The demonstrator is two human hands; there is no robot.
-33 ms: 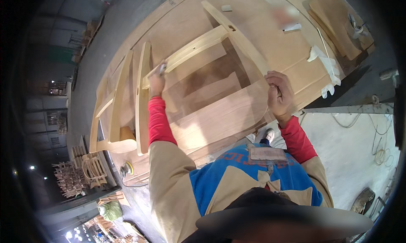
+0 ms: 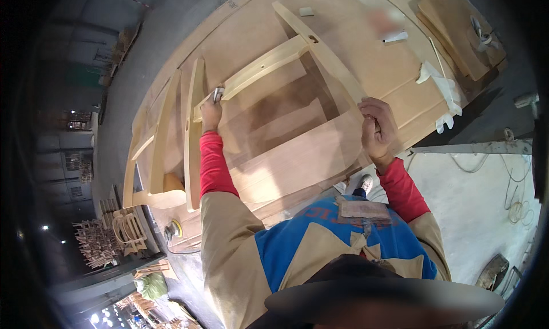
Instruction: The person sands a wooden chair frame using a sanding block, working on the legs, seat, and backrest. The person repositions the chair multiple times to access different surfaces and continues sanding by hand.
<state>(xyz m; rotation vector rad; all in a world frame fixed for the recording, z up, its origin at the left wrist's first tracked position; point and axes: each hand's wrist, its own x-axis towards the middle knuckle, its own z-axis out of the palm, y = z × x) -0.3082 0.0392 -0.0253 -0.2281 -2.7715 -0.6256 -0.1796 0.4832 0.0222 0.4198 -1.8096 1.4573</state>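
A pale wooden chair frame (image 2: 266,66) lies on the large cardboard-brown work table. My left hand (image 2: 211,113) is at the left end of its crosspiece, beside the long upright rail (image 2: 194,140). It pinches a small flat grey piece (image 2: 218,94), perhaps folded sandpaper, against the wood; its exact kind is too small to tell. Curled closed, my right hand (image 2: 378,126) grips the near end of the frame's slanting right leg (image 2: 334,66). The fingers hide that tip.
A second wooden frame (image 2: 161,134) stands at the left, close to a corded yellow-rimmed sander (image 2: 173,229). White gloves (image 2: 443,94) lie at the table's right edge. Flat wooden panels (image 2: 452,37) are stacked far right. Chair parts (image 2: 97,243) are piled on the left.
My left hand has shifted very slightly, and the grey piece in it is tilted more upright. My right hand stays in place.
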